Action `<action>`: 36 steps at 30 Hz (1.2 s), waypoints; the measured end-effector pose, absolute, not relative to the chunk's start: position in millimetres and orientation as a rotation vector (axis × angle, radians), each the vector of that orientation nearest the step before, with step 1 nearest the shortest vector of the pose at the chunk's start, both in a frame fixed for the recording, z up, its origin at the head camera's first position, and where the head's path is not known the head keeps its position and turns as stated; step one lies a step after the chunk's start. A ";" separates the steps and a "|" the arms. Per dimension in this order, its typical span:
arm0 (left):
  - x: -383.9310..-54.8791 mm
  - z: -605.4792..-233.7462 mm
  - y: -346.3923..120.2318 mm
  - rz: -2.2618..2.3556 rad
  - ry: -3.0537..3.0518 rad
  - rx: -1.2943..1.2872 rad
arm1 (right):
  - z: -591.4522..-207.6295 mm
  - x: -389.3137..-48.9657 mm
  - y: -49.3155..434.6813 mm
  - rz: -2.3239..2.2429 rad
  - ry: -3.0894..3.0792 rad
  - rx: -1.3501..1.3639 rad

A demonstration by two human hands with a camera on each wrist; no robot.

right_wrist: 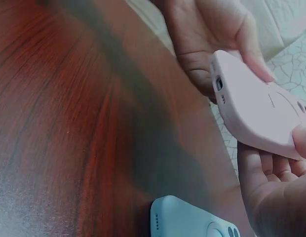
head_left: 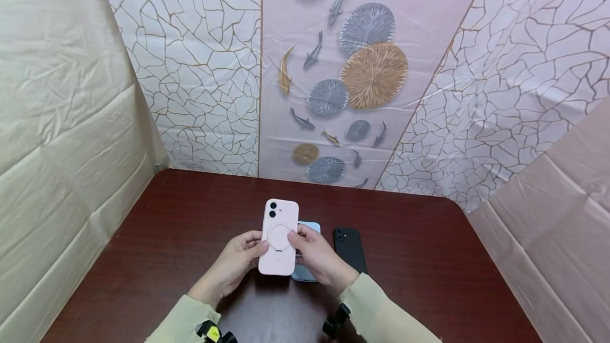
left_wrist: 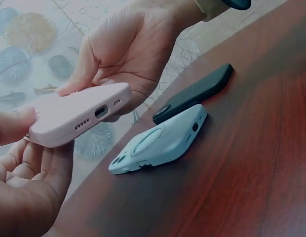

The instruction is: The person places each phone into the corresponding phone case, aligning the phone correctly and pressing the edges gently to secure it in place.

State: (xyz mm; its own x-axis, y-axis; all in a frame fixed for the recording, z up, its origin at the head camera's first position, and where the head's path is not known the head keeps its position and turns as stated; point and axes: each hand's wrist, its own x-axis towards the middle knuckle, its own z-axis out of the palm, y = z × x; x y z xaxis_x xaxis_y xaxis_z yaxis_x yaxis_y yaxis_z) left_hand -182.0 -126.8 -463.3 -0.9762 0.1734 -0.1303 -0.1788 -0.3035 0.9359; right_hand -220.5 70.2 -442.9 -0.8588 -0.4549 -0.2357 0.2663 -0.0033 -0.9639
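Observation:
Between both hands, a phone in a pink case (head_left: 278, 258) is held up above the table, its back with two camera lenses and a ring facing the head camera. My left hand (head_left: 233, 263) grips its left edge, thumb on the back and fingers beneath. From the other side my right hand (head_left: 323, 255) grips the right edge in the same way. The left wrist view shows the charging port and speaker holes on the pink case's (left_wrist: 79, 111) bottom edge. Partly hidden behind the right hand lies a phone in a light blue case (left_wrist: 160, 140).
A black phone (head_left: 349, 247) lies on the dark red-brown table (head_left: 190, 216), to the right of the light blue one. Patterned cloth (head_left: 205, 68) hangs behind the table, and plain pale cloth (head_left: 71, 147) hangs along the left side.

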 end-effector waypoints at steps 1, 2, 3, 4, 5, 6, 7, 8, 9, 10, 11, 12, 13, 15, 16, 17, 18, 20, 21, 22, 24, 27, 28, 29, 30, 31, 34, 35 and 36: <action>-181.3 -464.1 -127.0 2.384 1.684 -0.008 | -442.2 -220.6 70.5 -1.906 1.789 -0.207; -180.7 -464.9 -127.2 2.393 1.662 -0.011 | -441.8 -220.8 70.9 -1.900 1.789 -0.208; -180.3 -466.1 -127.4 2.401 1.638 -0.014 | -441.4 -220.9 71.3 -1.896 1.785 -0.202; -179.9 -467.2 -127.5 2.409 1.615 -0.019 | -441.2 -221.0 71.5 -1.894 1.778 -0.189; -179.7 -468.3 -127.6 2.415 1.597 -0.025 | -441.1 -220.9 71.3 -1.893 1.771 -0.177; -179.6 -469.0 -127.7 2.419 1.586 -0.034 | -441.4 -221.1 70.7 -1.892 1.765 -0.162; -179.5 -469.2 -127.6 2.420 1.586 -0.042 | -441.4 -220.7 70.1 -1.892 1.761 -0.148; -179.6 -469.5 -127.5 2.418 1.592 -0.046 | -442.2 -220.7 69.4 -1.897 1.749 -0.134; -179.9 -469.7 -127.1 2.412 1.605 -0.061 | -442.8 -220.2 68.5 -1.900 1.742 -0.127; -179.8 -469.6 -126.7 2.402 1.627 -0.077 | -443.6 -219.7 67.8 -1.898 1.742 -0.120; -179.6 -469.6 -126.1 2.388 1.653 -0.092 | -444.2 -219.3 67.3 -1.892 1.746 -0.118; -179.6 -469.8 -125.5 2.378 1.675 -0.108 | -444.9 -218.9 66.8 -1.883 1.749 -0.117; -179.4 -470.1 -124.9 2.366 1.701 -0.123 | -445.3 -218.4 66.4 -1.875 1.753 -0.119; -179.1 -471.1 -123.7 2.347 1.744 -0.148 | -445.3 -217.4 65.7 -1.857 1.766 -0.119; -178.8 -471.3 -123.3 2.341 1.760 -0.150 | -445.2 -217.3 65.5 -1.848 1.776 -0.115; -178.6 -471.5 -122.9 2.341 1.768 -0.152 | -444.8 -217.2 65.1 -1.844 1.782 -0.109; -178.4 -471.4 -122.7 2.341 1.775 -0.155 | -444.6 -217.3 64.7 -1.842 1.789 -0.102; -177.7 -471.3 -122.8 2.338 1.780 -0.149 | -444.2 -217.5 64.4 -1.846 1.796 -0.087; -177.4 -471.4 -123.0 2.336 1.780 -0.145 | -443.7 -217.5 64.3 -1.849 1.800 -0.081; -177.1 -471.2 -122.9 2.332 1.779 -0.139 | -443.6 -217.7 64.6 -1.852 1.802 -0.081; -176.7 -471.1 -123.0 2.322 1.777 -0.119 | -443.3 -218.2 65.7 -1.861 1.795 -0.087; -176.2 -471.5 -123.2 2.302 1.782 -0.067 | -443.1 -218.8 67.7 -1.885 1.777 -0.108; -176.0 -471.7 -123.3 2.297 1.786 -0.051 | -443.5 -219.4 68.5 -1.892 1.769 -0.112; -176.1 -472.0 -123.4 2.292 1.789 -0.037 | -443.8 -219.9 69.1 -1.900 1.762 -0.110; -176.2 -472.4 -123.6 2.287 1.793 -0.027 | -443.9 -220.2 69.7 -1.903 1.764 -0.109; -176.2 -472.7 -123.7 2.283 1.797 -0.021 | -443.9 -220.4 70.2 -1.905 1.768 -0.109; -176.5 -473.3 -124.0 2.278 1.795 -0.024 | -444.0 -221.3 70.4 -1.895 1.786 -0.095; -176.5 -473.2 -124.0 2.278 1.792 -0.027 | -443.6 -221.7 70.2 -1.892 1.793 -0.094; -176.4 -473.0 -124.1 2.277 1.791 -0.030 | -443.0 -222.1 70.0 -1.891 1.801 -0.093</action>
State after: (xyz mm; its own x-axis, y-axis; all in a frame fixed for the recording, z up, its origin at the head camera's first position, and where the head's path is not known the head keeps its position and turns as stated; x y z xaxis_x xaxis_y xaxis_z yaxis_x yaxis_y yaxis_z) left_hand -176.4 -124.1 -473.0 -0.9700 0.1778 -0.1659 -0.2031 -0.2171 0.9548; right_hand -222.1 70.0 -443.0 -0.8612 -0.4105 -0.2998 0.3194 0.0219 -0.9474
